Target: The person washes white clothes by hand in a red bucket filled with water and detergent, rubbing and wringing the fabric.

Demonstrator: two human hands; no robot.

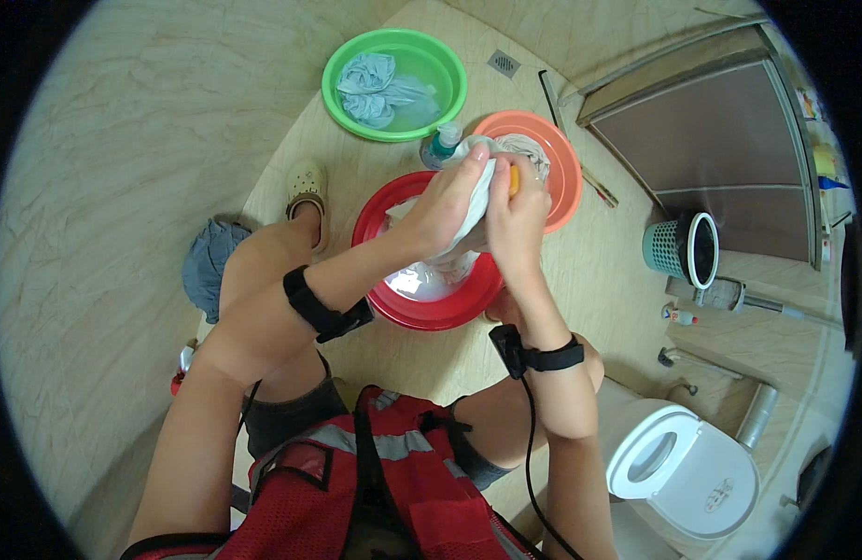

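Observation:
My left hand [448, 203] grips one side of a wet white cloth [475, 210], which hangs down over a red plastic basin [432, 319]. Around the cloth's other side my right hand [518, 217] is closed, with an orange object [515, 180] showing between its fingers; what it is, I cannot tell. Whitish, sudsy water and more pale cloth lie in the red basin. Just beyond my hands stands a pump bottle [441, 145] with teal liquid. An orange basin [569, 171] at the right holds a twisted light cloth [527, 150].
A green basin [453, 56] with light-blue cloth [368, 87] in water stands at the far side, near a floor drain [504, 63]. To the right are a long-handled tool [578, 150], a waste bin [663, 248] and a toilet [707, 483]. Grey-blue fabric [212, 269] lies at the left.

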